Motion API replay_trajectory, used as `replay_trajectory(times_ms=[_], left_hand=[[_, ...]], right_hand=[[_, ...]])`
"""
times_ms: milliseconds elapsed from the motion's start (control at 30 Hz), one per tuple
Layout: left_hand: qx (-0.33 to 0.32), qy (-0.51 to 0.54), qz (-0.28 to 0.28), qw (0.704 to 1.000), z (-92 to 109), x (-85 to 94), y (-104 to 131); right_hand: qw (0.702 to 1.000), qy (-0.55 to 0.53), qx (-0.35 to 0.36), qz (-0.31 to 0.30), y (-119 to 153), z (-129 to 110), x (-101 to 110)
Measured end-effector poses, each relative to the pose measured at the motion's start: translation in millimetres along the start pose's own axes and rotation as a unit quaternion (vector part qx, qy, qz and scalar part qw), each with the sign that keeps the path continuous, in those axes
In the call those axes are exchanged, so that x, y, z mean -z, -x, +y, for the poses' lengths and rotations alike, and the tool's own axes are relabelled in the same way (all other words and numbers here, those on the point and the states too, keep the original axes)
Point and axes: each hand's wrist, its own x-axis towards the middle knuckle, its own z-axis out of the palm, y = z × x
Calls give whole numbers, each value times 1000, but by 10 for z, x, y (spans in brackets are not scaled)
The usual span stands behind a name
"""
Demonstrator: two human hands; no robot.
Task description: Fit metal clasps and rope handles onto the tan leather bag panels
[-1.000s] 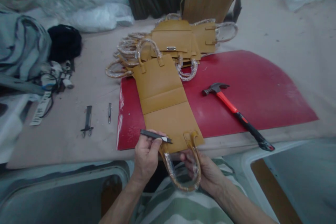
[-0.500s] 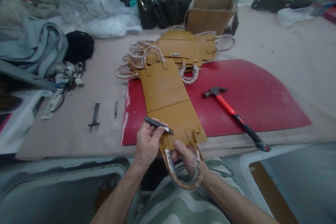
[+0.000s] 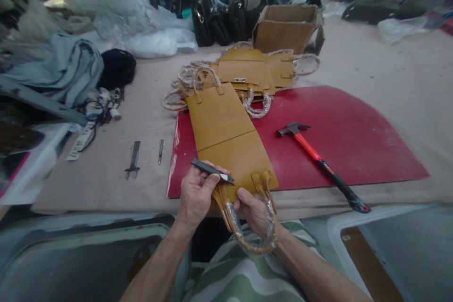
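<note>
My left hand (image 3: 196,194) is closed round a slim dark tool (image 3: 208,168), whose pointed, partly pale end lies just over the near end of a mustard-yellow bag panel (image 3: 230,139). The panel stretches away from me over the red mat, with a handle at each end. My right hand (image 3: 255,211) pinches its near edge, thumb on top and fingers hidden beneath. The near handle (image 3: 256,247), wrapped in clear plastic, loops over my right hand and hangs past the table edge.
A claw hammer (image 3: 322,165) lies on the red mat (image 3: 354,137). Left of the mat are a two-pronged metal tool (image 3: 133,160) and a short metal rod (image 3: 161,151). Behind are stacked yellow bag pieces (image 3: 244,66), a cardboard box (image 3: 286,30) and black bags (image 3: 201,21).
The view has shifted slightly, so the table things sit a little lower and further right. Both hands keep their hold; the tool's tip stays over the panel's near end.
</note>
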Motion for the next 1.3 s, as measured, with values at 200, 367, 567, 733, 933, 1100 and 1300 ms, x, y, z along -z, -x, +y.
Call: replay_trajectory(times_ms=[200, 367, 567, 733, 933, 1100, 1300], left_hand=[[-32, -27, 0, 999, -31, 18, 25], [-48, -62, -4, 997, -72, 26, 36], [-116, -159, -15, 980, -95, 17, 76], [-200, -259, -41, 944, -132, 42, 80], [-243, -317, -30, 916, -181, 56, 70], [-286, -361, -25, 887, -134, 17, 26], [-296, -383, -32, 874, -125, 14, -40]], right_hand=[[1000, 1, -20, -4, -27, 5, -8], [1000, 8, 9, 15, -54, 28, -7], [1000, 6, -11, -8, -46, 37, 4], [999, -5, -34, -27, -46, 49, 10], [999, 7, -25, -19, -52, 68, 15], [1000, 21, -10, 1, -93, 109, -5], [998, 46, 26, 41, -140, 99, -63]])
